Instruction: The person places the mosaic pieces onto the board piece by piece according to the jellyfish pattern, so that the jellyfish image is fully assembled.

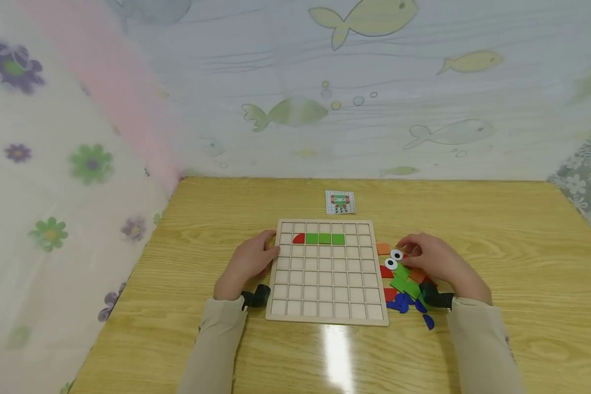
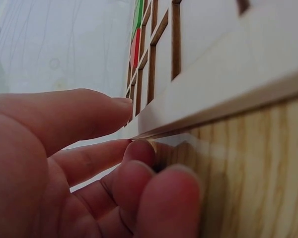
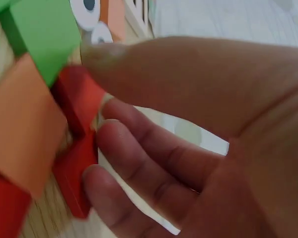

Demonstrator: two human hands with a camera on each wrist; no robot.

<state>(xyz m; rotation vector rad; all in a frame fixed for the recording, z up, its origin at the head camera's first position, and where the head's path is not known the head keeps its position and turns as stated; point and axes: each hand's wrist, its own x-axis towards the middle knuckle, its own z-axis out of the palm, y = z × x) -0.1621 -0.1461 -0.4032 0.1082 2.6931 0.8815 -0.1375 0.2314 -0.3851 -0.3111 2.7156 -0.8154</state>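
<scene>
A pale wooden grid board (image 1: 325,306) lies flat on the table. Its second row holds a red quarter-round piece (image 1: 299,238) and a strip of green squares (image 1: 324,238). My left hand (image 1: 271,246) rests against the board's left edge. The left wrist view shows the left hand (image 2: 134,129) with its thumb straight along that edge (image 2: 213,94) and its fingers loosely curled on the table. My right hand (image 1: 406,249) is over a pile of loose pieces. In the right wrist view the right hand (image 3: 97,94) pinches a red piece (image 3: 77,104) between thumb and fingers.
The pile right of the board holds an orange square (image 1: 383,248), two eye discs (image 1: 396,254), green squares (image 1: 404,282) and several blue drops (image 1: 406,303). A small pattern card (image 1: 341,202) lies behind the board. Printed curtains close in the table at back and left.
</scene>
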